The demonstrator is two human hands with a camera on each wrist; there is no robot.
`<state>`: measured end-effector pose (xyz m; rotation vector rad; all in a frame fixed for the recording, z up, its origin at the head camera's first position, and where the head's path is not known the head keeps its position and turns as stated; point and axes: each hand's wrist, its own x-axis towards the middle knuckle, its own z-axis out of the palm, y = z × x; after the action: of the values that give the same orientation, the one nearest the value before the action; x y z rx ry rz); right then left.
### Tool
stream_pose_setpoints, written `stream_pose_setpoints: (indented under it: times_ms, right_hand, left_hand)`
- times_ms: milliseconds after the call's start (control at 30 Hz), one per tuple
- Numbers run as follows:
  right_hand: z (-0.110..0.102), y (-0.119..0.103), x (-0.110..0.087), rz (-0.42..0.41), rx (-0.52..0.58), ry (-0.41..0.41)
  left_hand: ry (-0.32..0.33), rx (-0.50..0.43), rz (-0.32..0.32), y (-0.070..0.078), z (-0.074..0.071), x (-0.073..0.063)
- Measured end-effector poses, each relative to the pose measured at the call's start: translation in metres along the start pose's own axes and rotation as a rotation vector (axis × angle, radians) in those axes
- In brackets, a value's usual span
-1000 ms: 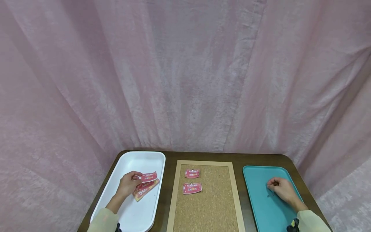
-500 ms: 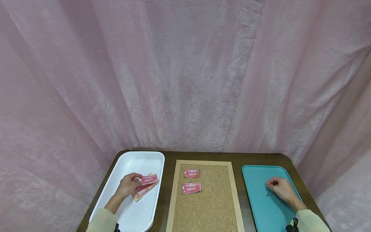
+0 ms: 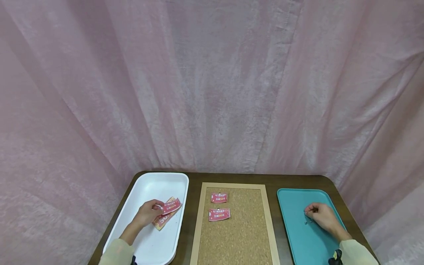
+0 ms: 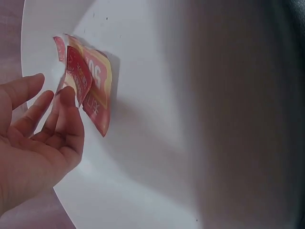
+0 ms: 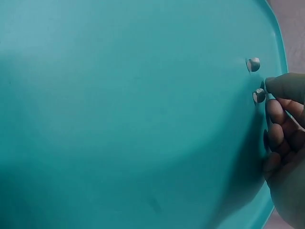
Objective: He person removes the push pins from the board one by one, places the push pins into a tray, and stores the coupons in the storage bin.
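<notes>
My left hand (image 3: pixel 145 213) pinches the edge of a small pink-red paper coupon (image 3: pixel 171 206) between thumb and fingers, over the white tray. Under it, a larger red-and-yellow coupon (image 4: pixel 101 76) marked 50 lies in the tray, partly covered. Over the teal tray, the thumb and index finger of my right hand (image 3: pixel 322 216) come together on a thin thumbtack, mostly hidden by the fingertips. Two silver thumbtacks, an upper thumbtack (image 5: pixel 253 64) and a lower thumbtack (image 5: pixel 259 95), lie on the tray close to those fingertips.
Between the trays lies a wood-framed cork board (image 3: pixel 238 228). An upper coupon (image 3: pixel 219 198) and a lower coupon (image 3: pixel 219 215) are pinned at its upper left. The white tray (image 3: pixel 155 178) stands left, the teal tray (image 3: pixel 298 197) right, on a dark wooden table (image 3: pixel 232 177) before a pink curtain.
The coupon in my left hand has shifted slightly down and to the right, covering more of the coupon beneath. My right hand stays nearly still.
</notes>
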<state>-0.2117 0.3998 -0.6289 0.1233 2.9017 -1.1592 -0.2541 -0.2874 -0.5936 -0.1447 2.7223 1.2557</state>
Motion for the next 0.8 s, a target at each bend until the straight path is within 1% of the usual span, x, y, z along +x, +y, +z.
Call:
stream_pose_setpoints:
  times_ms: [167, 267, 367, 533, 633, 800]
  right_hand:
    - [0.0, 0.0, 0.0, -0.001, 0.004, 0.002]
    - [0.0, 0.0, -0.001, 0.006, 0.01, -0.001]
    - [-0.002, -0.002, -0.001, 0.024, 0.022, -0.008]
    - [-0.003, -0.007, -0.001, 0.022, 0.012, 0.005]
    - [-0.002, -0.011, 0.0, -0.008, -0.002, 0.045]
    - [0.002, -0.019, 0.001, -0.08, 0.003, 0.114]
  left_hand:
    - [0.029, 0.073, 0.026, 0.0, -0.002, 0.001]
    - [0.057, 0.107, 0.069, 0.003, -0.004, 0.002]
    - [0.08, 0.093, 0.104, 0.008, -0.004, 0.003]
    - [0.13, 0.059, 0.157, 0.022, -0.002, 0.003]
    - [0.152, 0.041, 0.193, 0.034, 0.001, 0.002]
    - [0.175, 0.023, 0.278, 0.055, 0.012, 0.003]
